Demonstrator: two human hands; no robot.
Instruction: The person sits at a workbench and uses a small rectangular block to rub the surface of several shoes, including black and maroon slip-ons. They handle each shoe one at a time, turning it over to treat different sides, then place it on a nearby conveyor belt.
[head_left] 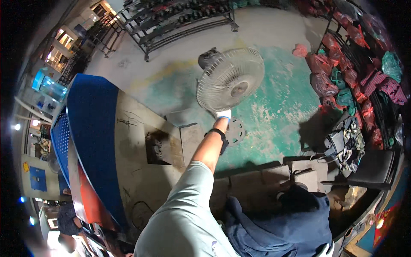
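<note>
My left hand point(223, 114), in a white glove with a blue cuff, reaches far out to the lower edge of a round fan point(231, 79). It touches the fan's pale wire guard, and its fingers are hidden there. A dark watch point(223, 138) sits on that wrist, below which a light grey sleeve begins. Only the white-gloved fingers of my right hand point(327, 250) show at the bottom edge, spread apart beside my dark blue trousers point(278, 225). Nothing is seen in them.
A blue-sided machine point(94, 128) stands on the left, with a person point(68, 220) at its lower end. Racks point(184, 25) line the back. Red and green plastic bags point(325, 83) hang on the right, above a black seat point(371, 167). Cardboard point(257, 176) lies near my legs.
</note>
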